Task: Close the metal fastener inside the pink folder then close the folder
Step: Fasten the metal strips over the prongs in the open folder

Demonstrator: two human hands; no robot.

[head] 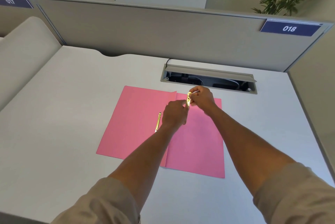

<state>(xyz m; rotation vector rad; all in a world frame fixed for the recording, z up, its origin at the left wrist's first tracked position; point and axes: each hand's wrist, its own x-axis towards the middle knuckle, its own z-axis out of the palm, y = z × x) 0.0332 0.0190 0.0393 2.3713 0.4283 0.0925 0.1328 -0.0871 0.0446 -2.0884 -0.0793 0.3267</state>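
Right hand: the right hand (202, 96) has its fingers curled and pinching the far end of the gold metal fastener (188, 99), over the far part of the right leaf, near the crease.
Left hand: the left hand (174, 115) is closed down on the near part of the same fastener, fingers bunched at the strip; whether it grips or only presses cannot be told, as the hand hides the contact.
Metal fastener: its far end stands lifted and tilted between the two hands, just right of the crease.
Loose gold strip: a second gold bar (158, 122) lies flat on the left leaf, just beside the left wrist, apart from the fastener.
Pink folder: the pink folder (130, 126) lies open and flat on the middle of the tabletop (54, 133), with both forearms reaching across its near edge.
Cable hatch: an open cable hatch (208, 78) is set in the tabletop just beyond the folder's far edge.
Writing: a dark blue label (289, 28) on the partition at the far right corner reads "018"; another label (12, 1) at the far left reads "017".
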